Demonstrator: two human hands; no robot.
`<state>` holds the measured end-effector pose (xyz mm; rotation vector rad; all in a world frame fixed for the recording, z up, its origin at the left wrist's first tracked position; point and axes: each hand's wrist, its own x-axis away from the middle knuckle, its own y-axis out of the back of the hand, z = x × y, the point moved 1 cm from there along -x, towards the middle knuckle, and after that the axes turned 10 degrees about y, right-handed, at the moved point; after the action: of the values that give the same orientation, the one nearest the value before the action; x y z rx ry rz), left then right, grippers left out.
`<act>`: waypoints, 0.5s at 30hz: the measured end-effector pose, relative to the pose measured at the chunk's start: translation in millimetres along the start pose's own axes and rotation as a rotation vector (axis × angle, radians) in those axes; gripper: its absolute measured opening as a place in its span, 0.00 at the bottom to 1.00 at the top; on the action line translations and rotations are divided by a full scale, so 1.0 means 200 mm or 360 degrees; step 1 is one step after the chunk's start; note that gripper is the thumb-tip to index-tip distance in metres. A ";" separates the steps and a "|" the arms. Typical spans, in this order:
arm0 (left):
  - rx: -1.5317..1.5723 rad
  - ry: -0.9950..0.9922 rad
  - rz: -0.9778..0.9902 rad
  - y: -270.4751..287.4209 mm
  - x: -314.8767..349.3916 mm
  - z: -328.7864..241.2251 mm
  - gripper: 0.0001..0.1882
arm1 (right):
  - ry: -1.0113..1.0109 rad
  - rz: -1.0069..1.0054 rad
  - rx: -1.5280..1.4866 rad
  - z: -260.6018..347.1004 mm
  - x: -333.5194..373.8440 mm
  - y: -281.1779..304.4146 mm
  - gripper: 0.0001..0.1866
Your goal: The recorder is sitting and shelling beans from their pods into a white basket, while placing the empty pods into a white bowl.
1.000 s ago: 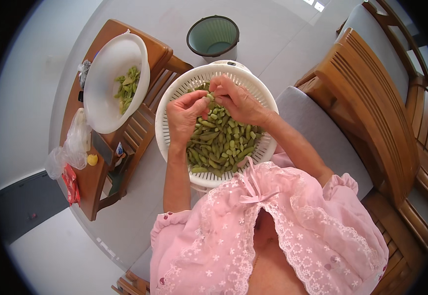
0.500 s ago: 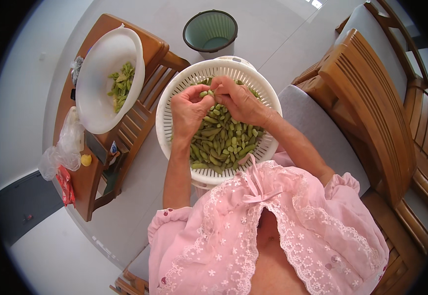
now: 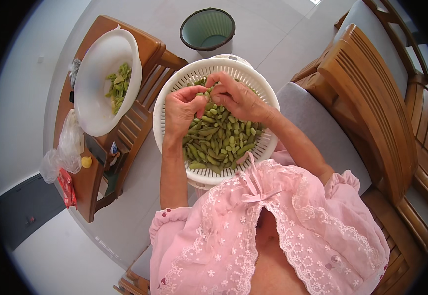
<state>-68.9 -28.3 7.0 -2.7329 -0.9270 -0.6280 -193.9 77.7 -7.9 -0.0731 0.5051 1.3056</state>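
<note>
A white slotted basket [image 3: 162, 118] stands before me, holding a heap of green soybean pods [image 3: 219, 140]. Over its far half, my left hand [image 3: 182, 108] and my right hand [image 3: 238, 98] meet at the fingertips. Between them is one green pod [image 3: 205, 95], pinched by both hands. Fingers cover much of this pod, so I cannot tell whether it is split. My left thumb and forefinger grip its left end; the right fingers close on the other end.
To the left, a big white bowl [image 3: 88, 93] with green pods or shells [image 3: 119, 86] rests on a wooden stand [image 3: 147, 37]. Plastic bags [image 3: 70, 142] and a small yellow thing [image 3: 86, 162] lie near it. Beyond the basket is a green bin [image 3: 189, 32]. Wooden chairs [image 3: 371, 108] stand at right.
My hands stay together at the pod, with the fingers shifted slightly and the left hand a little further left. The whole view has moved slightly.
</note>
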 end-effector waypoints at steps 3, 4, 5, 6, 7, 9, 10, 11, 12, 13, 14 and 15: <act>0.0040 -0.0003 0.0055 -0.01 0.00 0.00 0.11 | 0.0013 0.0002 -0.0117 -0.03 0.01 0.00 0.14; 0.0067 -0.0003 0.0082 -0.01 0.01 0.00 0.11 | -0.0018 0.0016 -0.0236 -0.04 0.01 0.00 0.14; 0.0066 -0.0002 0.0083 -0.01 0.01 0.00 0.11 | -0.0049 0.0030 -0.0354 -0.05 0.01 0.00 0.14; 0.0072 0.0002 0.0090 0.00 0.00 0.01 0.11 | -0.0049 0.0028 -0.0355 -0.05 0.01 0.00 0.14; 0.0080 0.0005 0.0096 0.00 0.01 0.01 0.10 | -0.0102 0.0047 -0.0445 -0.05 0.01 0.01 0.14; 0.0146 0.0025 0.0109 0.00 0.01 0.01 0.10 | -0.0157 0.0065 -0.0535 -0.04 0.00 0.01 0.13; 0.0212 0.0043 0.0124 0.00 0.01 0.01 0.11 | -0.0191 0.0045 -0.0676 -0.04 0.00 0.02 0.13; 0.0211 0.0043 0.0125 0.00 0.01 0.00 0.11 | -0.0226 0.0024 -0.0818 -0.04 0.00 0.03 0.13; 0.0272 0.0053 0.0126 -0.01 0.01 0.00 0.11 | -0.0226 0.0022 -0.0817 -0.04 0.00 0.03 0.13; 0.0332 0.0063 0.0125 -0.01 0.01 -0.01 0.11 | -0.0232 0.0006 -0.0749 -0.04 0.00 0.03 0.12; 0.0331 0.0062 0.0126 -0.01 0.00 -0.01 0.11 | -0.0239 -0.0009 -0.0681 -0.04 0.00 0.03 0.11; 0.0338 0.0026 0.0036 0.00 0.00 -0.01 0.11 | -0.0238 -0.0010 -0.0681 -0.05 0.00 0.03 0.11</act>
<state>-69.9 -29.1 7.6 -2.5430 -0.9017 -0.5148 -202.3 76.2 -15.5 -0.3294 0.0923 1.3832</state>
